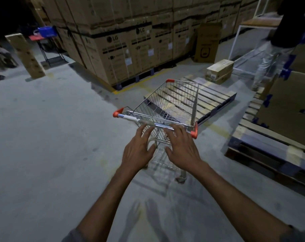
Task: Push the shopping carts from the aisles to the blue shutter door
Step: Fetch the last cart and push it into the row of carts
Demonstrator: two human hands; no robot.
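Both my arms [102, 198] reach forward and draw together, bare below grey sleeves [70, 237] at the elbows. My left hand [138, 151] is palm down, its fingers [145, 130] spread and nearly straight, thumb turned inward. My right hand [182, 147] lies just beside it, palm down as well, fingers splayed and slightly bent, thumb angled toward the left. Neither hand grips anything.

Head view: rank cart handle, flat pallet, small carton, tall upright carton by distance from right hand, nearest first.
1. cart handle, at the fingertips of the right hand.
2. flat pallet, on the floor just beyond it.
3. small carton, at the pallet's far end.
4. tall upright carton, behind that, by the stacked boxes.
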